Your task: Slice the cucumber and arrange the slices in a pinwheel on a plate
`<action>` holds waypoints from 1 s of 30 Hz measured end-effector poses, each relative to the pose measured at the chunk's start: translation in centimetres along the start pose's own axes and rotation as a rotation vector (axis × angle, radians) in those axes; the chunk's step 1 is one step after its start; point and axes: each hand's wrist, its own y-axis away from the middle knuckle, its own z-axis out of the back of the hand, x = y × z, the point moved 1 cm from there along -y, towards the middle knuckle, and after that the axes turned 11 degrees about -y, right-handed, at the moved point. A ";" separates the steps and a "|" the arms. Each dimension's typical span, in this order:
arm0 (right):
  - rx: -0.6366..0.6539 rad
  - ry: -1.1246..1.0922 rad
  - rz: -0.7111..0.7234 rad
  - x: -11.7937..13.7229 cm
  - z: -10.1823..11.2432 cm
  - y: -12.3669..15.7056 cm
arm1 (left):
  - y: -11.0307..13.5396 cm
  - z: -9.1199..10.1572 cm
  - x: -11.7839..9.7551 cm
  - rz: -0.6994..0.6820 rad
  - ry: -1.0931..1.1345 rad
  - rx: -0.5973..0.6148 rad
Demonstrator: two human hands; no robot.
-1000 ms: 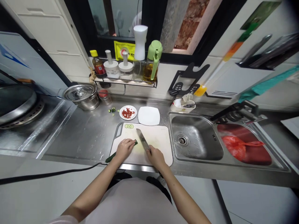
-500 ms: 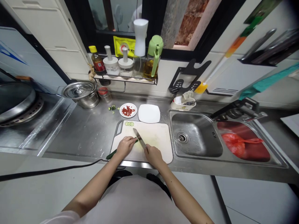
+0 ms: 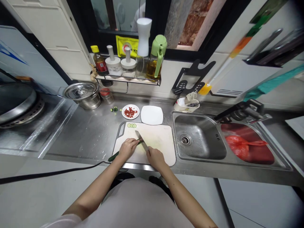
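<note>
My left hand (image 3: 128, 148) is closed over a dark green cucumber (image 3: 114, 156), whose back end sticks out past my wrist over the left edge of the white cutting board (image 3: 163, 139). In my right hand (image 3: 155, 157) is the handle of a kitchen knife (image 3: 142, 140). Its blade lies slantwise at the cucumber's front end, close to my left fingertips; whether it touches the cucumber I cannot tell. Pale cucumber slices (image 3: 131, 125) lie near the board's upper left. Behind the board stand a plate of chopped red pieces (image 3: 130, 112) and a white square plate (image 3: 152, 115).
To the right is a steel sink (image 3: 201, 139), with a red plastic bag (image 3: 239, 148) in its second basin. A lidded steel pot (image 3: 83, 95) and green trimmings (image 3: 115, 109) are at the back left. Above hangs a rack of condiments (image 3: 129, 78). A black cord (image 3: 57, 172) crosses the lower left.
Both hands, the cucumber and the knife hold almost the same position. The whole view has shifted very slightly.
</note>
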 end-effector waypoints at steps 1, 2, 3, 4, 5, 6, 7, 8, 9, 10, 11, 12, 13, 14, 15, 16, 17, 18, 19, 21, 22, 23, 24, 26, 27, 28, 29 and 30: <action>0.000 0.001 0.001 0.1 0.0 0.1 | 0.0 0.0 0.0 0.001 0.001 0.001; 0.002 0.003 0.002 0.1 0.1 0.1 | 0.0 0.1 0.0 0.001 0.001 0.002; 0.003 0.006 0.003 0.1 0.1 0.2 | 0.0 0.1 0.0 0.001 0.001 0.003; 0.006 0.009 0.002 0.2 0.1 0.2 | 0.0 0.0 0.0 0.001 0.002 0.004; 0.008 0.012 0.001 0.2 0.2 0.2 | 0.0 0.0 0.0 0.000 0.003 0.005; 0.008 0.014 0.000 0.2 0.2 0.2 | 0.0 0.0 0.0 0.000 0.005 0.004; 0.008 0.015 0.000 0.2 0.2 0.2 | 0.0 -0.1 0.1 -0.001 0.007 0.003; 0.008 0.016 0.001 0.2 0.2 0.2 | 0.0 -0.1 0.1 -0.003 0.008 0.000; 0.007 0.016 0.002 0.2 0.2 0.2 | 0.0 -0.2 0.1 -0.005 0.009 -0.001; 0.006 0.017 0.004 0.2 0.2 0.2 | 0.0 -0.2 0.1 -0.007 0.010 -0.002; 0.004 0.018 0.006 0.3 0.2 0.2 | 0.0 -0.3 0.2 -0.007 0.010 -0.003; 0.004 0.019 0.008 0.3 0.2 0.1 | 0.0 -0.3 0.2 -0.006 0.010 -0.003; 0.004 0.020 0.009 0.3 0.2 0.1 | 0.0 -0.3 0.2 -0.005 0.010 -0.002; 0.006 0.021 0.009 0.3 0.2 0.1 | 0.0 -0.3 0.2 -0.003 0.011 0.000; 0.009 0.023 0.008 0.4 0.2 0.0 | 0.0 -0.3 0.2 -0.001 0.013 0.002; 0.011 0.024 0.009 0.4 0.2 0.0 | 0.0 -0.3 0.2 -0.001 0.014 0.004; 0.013 0.025 0.011 0.4 0.2 0.0 | 0.0 -0.3 0.3 -0.002 0.015 0.007; 0.012 0.026 0.013 0.4 0.2 -0.1 | 0.0 -0.3 0.3 -0.003 0.016 0.007; 0.010 0.027 0.015 0.5 0.2 -0.2 | 0.0 -0.3 0.3 -0.005 0.016 0.005; 0.007 0.025 0.020 0.6 0.2 -0.3 | 0.0 -0.2 0.3 -0.008 0.015 0.002; 0.006 0.026 0.020 0.7 0.2 -0.4 | -0.1 -0.2 0.3 -0.010 0.014 0.001; 0.005 0.026 0.021 0.8 0.2 -0.6 | -0.1 -0.1 0.2 -0.011 0.015 -0.001; 0.004 0.026 0.023 0.9 0.2 -0.7 | -0.1 -0.1 0.2 -0.011 0.017 -0.004; 0.004 0.023 0.026 1.3 0.3 -1.1 | -0.1 0.1 0.1 -0.011 0.024 -0.009; 0.005 0.021 0.026 1.4 0.4 -1.2 | -0.1 0.1 0.1 -0.011 0.028 -0.012; 0.005 0.019 0.027 1.5 0.4 -1.4 | -0.1 0.2 0.1 -0.011 0.031 -0.013; 0.005 0.018 0.028 1.6 0.4 -1.4 | -0.1 0.2 0.1 -0.012 0.032 -0.012; 0.005 0.019 0.030 1.6 0.4 -1.5 | -0.1 0.2 0.1 -0.014 0.032 -0.010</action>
